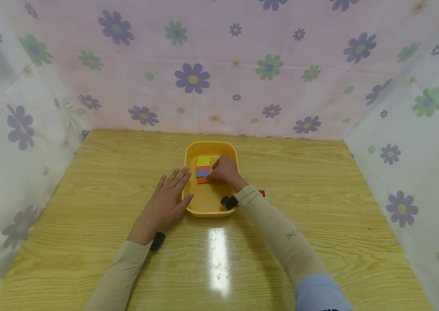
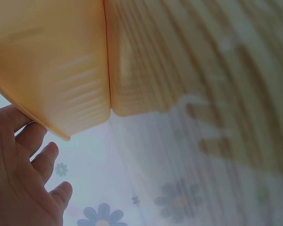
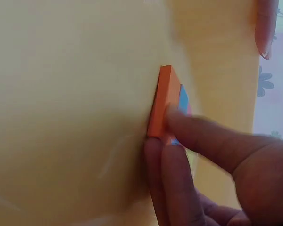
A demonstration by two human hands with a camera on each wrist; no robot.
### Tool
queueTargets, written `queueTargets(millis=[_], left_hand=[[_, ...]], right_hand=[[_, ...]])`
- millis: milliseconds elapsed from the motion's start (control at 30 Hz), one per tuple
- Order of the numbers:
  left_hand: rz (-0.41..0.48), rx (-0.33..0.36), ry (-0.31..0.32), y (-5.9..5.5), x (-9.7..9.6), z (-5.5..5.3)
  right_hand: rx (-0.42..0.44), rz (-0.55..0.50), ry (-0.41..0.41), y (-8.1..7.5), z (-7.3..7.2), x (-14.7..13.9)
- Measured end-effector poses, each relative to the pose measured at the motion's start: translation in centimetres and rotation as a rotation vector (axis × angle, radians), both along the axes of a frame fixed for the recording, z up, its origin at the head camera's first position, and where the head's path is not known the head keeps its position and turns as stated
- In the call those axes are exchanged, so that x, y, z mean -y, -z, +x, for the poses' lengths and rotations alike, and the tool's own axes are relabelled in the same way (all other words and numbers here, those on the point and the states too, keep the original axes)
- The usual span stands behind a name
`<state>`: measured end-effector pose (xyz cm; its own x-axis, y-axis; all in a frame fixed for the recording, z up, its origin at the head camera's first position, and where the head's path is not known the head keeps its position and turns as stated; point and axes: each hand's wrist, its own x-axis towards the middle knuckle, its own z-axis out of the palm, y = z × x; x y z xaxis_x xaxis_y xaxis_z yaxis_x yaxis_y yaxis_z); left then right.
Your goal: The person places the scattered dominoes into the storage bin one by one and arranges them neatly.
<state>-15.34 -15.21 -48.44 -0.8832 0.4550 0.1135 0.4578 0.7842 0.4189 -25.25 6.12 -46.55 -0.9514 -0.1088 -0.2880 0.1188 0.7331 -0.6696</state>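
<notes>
A yellow plastic tub (image 1: 203, 211) stands on the table. Inside it, a row of small flat blocks lies side by side: yellow (image 1: 203, 160), pink (image 1: 203, 169), blue (image 1: 202, 174) and, nearest me, an orange block (image 1: 201, 180). My right hand (image 1: 225, 169) reaches into the tub; in the right wrist view its thumb and fingers pinch the orange block (image 3: 163, 101) at one end. At the tub's left rim rests my left hand (image 1: 166, 203), fingers straight and spread. The left wrist view shows its fingertips touching the rim from outside.
A small red piece (image 1: 262, 193) lies on the table right of the tub, partly hidden by the right sleeve (image 1: 277, 220). Flower-patterned cloth (image 1: 219, 99) hangs behind the wooden table (image 1: 126, 155) and along both sides.
</notes>
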Motion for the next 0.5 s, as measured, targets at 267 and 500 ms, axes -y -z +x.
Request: queueTargets(millis=[267, 500], left_hand=[[0.002, -0.010, 0.003, 0.16, 0.03, -0.10], [0.005, -0.009, 0.001, 0.05, 0.01, -0.04]], right_hand=[[-0.033, -0.042, 0.034, -0.14, 0.77, -0.03], [-0.042, -0.066, 0.048, -0.16, 1.02, 0.04]])
